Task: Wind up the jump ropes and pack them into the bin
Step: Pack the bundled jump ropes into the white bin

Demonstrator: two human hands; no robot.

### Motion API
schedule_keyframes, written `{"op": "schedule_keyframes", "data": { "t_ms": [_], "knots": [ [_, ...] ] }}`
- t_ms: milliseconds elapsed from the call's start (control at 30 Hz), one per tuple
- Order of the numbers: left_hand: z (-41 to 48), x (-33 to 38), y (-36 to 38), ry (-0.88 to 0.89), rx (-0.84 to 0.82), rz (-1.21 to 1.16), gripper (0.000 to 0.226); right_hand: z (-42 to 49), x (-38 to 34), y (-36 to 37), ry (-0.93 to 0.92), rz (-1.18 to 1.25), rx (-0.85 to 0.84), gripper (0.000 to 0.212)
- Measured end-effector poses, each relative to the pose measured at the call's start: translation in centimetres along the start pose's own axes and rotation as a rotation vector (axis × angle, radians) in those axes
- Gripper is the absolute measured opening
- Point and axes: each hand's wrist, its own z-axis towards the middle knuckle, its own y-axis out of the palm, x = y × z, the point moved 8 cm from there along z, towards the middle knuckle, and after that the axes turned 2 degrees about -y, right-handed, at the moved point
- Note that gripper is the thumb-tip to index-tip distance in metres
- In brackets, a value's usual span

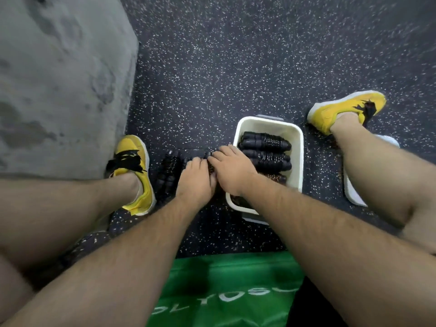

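Gripping black coiled jump rope [207,161] w/ both hands [212,173], beside bin [298,142]

Both bare forearms reach to mid-frame, where the left hand [194,177] and right hand [232,169] meet, touching, fingers curled downward.

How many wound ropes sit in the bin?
3 show plainly in the bin: one at the far end, one mid, a coppery one nearer. The right hand may hide more.
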Motion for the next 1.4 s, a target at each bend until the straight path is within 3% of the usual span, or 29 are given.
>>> {"op": "schedule_keyframes", "data": {
  "t_ms": [267,600,767,933,1167,1267,1400],
  "knots": [
    [1.5,-4.0,4.1,-0.095,-0.121,0.021,0.063,6.9,-0.6,4.8,0.007,-0.154,-0.474,0.057],
    [3.6,-3.9,5.7,-0.114,-0.126,0.077,0.074,9.2,1.4,9.1,-0.022,-0.140,-0.725,0.085],
    [3.6,-4.1,4.2,-0.165,-0.082,-0.010,0.090,9.7,1.8,5.2,-0.026,0.000,-0.483,0.075],
    [4.7,-1.6,-0.9,-0.066,0.029,-0.063,0.107,8.0,5.2,-1.7,0.169,0.257,-0.274,0.076],
    [7.3,7.9,-6.8,0.231,0.195,-0.092,0.076,-1.3,12.9,-7.7,0.470,0.491,0.110,0.062],
    [8.6,12.8,-7.0,0.368,0.143,-0.087,0.074,-5.8,16.4,-7.0,0.590,0.518,0.226,0.059],
    [9.9,16.0,-4.8,0.408,-0.004,-0.035,0.074,-8.4,18.6,-3.9,0.649,0.462,0.186,0.060]
  ]
}}
